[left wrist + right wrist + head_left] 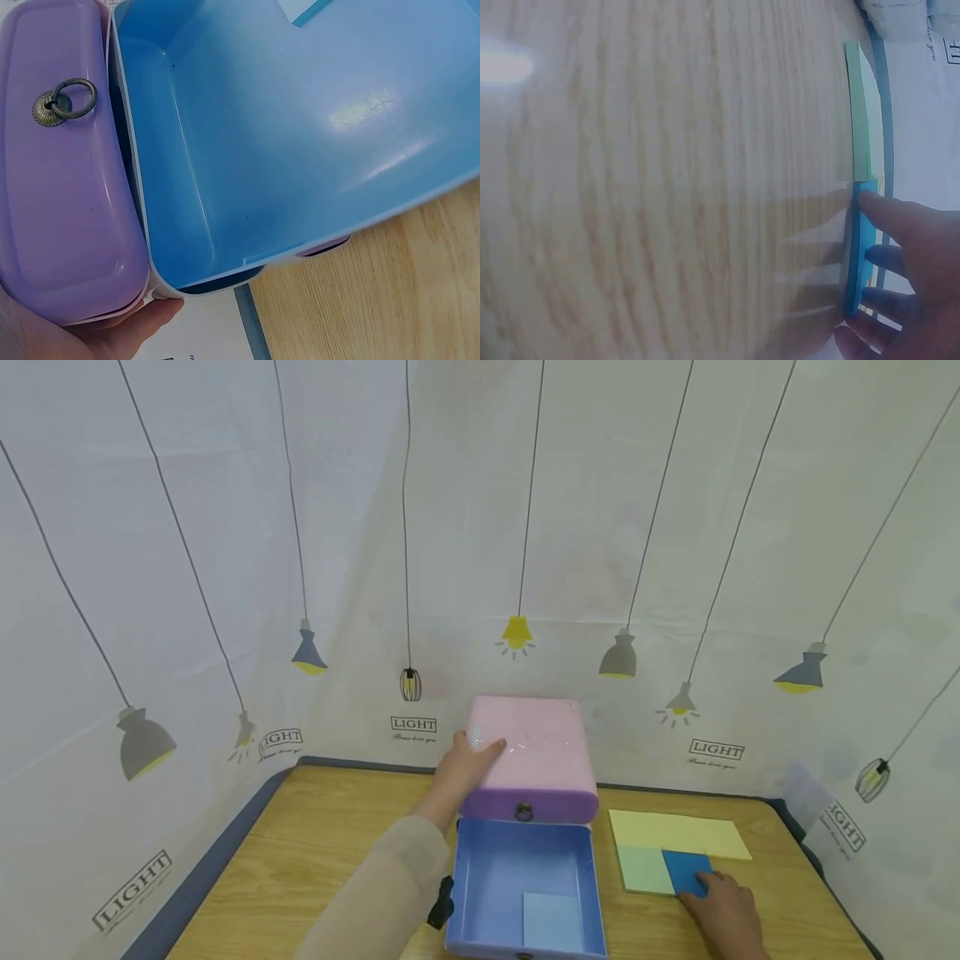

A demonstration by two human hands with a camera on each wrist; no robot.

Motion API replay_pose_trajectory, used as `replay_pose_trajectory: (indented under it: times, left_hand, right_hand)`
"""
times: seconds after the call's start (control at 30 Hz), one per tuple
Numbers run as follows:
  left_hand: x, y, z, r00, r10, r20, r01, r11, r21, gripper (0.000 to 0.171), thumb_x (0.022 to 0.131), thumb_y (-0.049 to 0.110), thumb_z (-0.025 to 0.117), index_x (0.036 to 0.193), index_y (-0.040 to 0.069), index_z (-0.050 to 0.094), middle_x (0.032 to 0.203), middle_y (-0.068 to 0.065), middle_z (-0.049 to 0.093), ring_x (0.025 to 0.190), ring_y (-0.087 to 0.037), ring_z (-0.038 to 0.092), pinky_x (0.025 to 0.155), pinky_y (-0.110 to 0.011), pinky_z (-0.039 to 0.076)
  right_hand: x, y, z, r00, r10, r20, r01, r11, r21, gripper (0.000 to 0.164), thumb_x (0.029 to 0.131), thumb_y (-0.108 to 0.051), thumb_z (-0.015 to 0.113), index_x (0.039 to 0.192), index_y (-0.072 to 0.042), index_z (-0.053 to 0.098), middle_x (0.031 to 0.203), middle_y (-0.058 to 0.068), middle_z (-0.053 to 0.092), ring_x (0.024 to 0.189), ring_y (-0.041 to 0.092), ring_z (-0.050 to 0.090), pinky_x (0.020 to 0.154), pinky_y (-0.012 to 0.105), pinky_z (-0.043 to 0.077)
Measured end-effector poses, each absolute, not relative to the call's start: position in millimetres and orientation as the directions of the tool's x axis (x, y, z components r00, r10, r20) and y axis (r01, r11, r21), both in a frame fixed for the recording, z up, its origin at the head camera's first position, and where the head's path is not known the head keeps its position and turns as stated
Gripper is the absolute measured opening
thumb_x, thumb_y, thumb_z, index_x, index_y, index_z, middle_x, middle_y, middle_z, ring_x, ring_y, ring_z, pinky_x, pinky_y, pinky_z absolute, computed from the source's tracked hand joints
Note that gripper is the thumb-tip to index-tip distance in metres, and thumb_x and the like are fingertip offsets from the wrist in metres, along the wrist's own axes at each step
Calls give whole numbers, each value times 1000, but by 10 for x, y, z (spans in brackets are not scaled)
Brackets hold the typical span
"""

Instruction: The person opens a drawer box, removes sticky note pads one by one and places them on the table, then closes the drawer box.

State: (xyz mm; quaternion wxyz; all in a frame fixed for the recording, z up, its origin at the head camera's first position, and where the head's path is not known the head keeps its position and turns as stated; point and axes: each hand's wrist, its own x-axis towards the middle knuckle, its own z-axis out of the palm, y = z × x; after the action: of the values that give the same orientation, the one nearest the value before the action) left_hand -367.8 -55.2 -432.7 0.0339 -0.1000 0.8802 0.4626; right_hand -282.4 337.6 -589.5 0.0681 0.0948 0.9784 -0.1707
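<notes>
My left hand (pixel 467 762) grips the left side of a small drawer box (pixel 528 735) with a pink top and purple upper front. Its thumb lies on the top. Below that front, a blue drawer (pixel 487 868) is pulled out, and a light blue sticky note pad (pixel 552 921) lies inside. In the left wrist view the purple front (pixel 71 172) bears a metal ring pull (pixel 75 100). On the right, my right hand (pixel 725 910) holds a blue sticky note pad (pixel 862 255) by its edges, on the table beside a green pad (pixel 647 870).
A long yellow pad (pixel 678 833) lies behind the green and blue pads. A black bow (pixel 441 903) sits at the drawer's left side. The wooden table (pixel 315 843) ends at a wall covering (pixel 360 568) printed with lamps.
</notes>
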Motion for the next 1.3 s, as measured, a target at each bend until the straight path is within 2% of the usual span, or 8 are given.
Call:
replay_pose_trajectory:
  times: [0.27, 0.5, 0.77, 0.97, 1.1, 1.3]
  left_hand:
    - [-3696, -555, -4326, -975, -147, -164, -218, 539, 814, 96, 71, 71, 51, 140, 11, 22, 121, -17, 49, 92, -27, 53, 75, -42, 46]
    - [-3716, -550, -4335, -977, -139, -164, -213, 541, 813, 95, 72, 70, 52, 139, 10, 22, 122, -18, 48, 94, -28, 52, 76, -42, 45]
    - [-3707, -568, -4350, -978, -138, -158, -208, 538, 816, 97, 71, 72, 51, 139, 10, 22, 121, -18, 49, 93, -27, 52, 76, -43, 45]
    - [-3706, -564, -4343, -977, -145, -157, -212, 547, 810, 96, 71, 71, 51, 140, 10, 22, 121, -18, 49, 93, -28, 53, 76, -42, 46]
    - [-3704, -566, -4344, -977, -139, -164, -214, 542, 813, 97, 71, 71, 51, 140, 10, 21, 119, -18, 49, 91, -27, 53, 73, -42, 46]
    - [-3703, -564, -4346, -975, -132, -177, -220, 534, 816, 97, 71, 71, 51, 140, 10, 21, 117, -17, 50, 89, -26, 54, 72, -41, 47]
  right_hand:
    - [-2802, 3377, -5873, -975, 153, -158, 198, 922, -333, 80, 72, -57, 63, 116, 10, 53, 117, 38, 42, 102, 51, 39, 86, 59, 32]
    - [-2782, 3362, -5805, -966, 158, -207, 227, 901, -369, 71, 80, -51, 57, 116, 10, 53, 120, 40, 38, 104, 55, 36, 85, 62, 32]
    - [-2753, 3320, -5696, -964, 164, -212, 238, 885, -400, 58, 86, -42, 53, 111, 10, 55, 109, 34, 49, 99, 49, 44, 80, 58, 38]
    - [-2709, 3218, -5581, -975, 168, -146, 213, 893, -395, 49, 88, -37, 51, 109, 8, 57, 102, 25, 54, 95, 45, 48, 76, 56, 41]
    - [-2634, 3085, -5434, -985, 146, -92, 172, 893, -417, 45, 89, -34, 51, 108, 6, 58, 104, 25, 55, 98, 45, 48, 78, 55, 41]
    - [-2537, 2859, -5228, -995, 91, -42, 100, 887, -451, 52, 89, -43, 48, 109, 3, 60, 111, 24, 57, 100, 45, 49, 76, 54, 43]
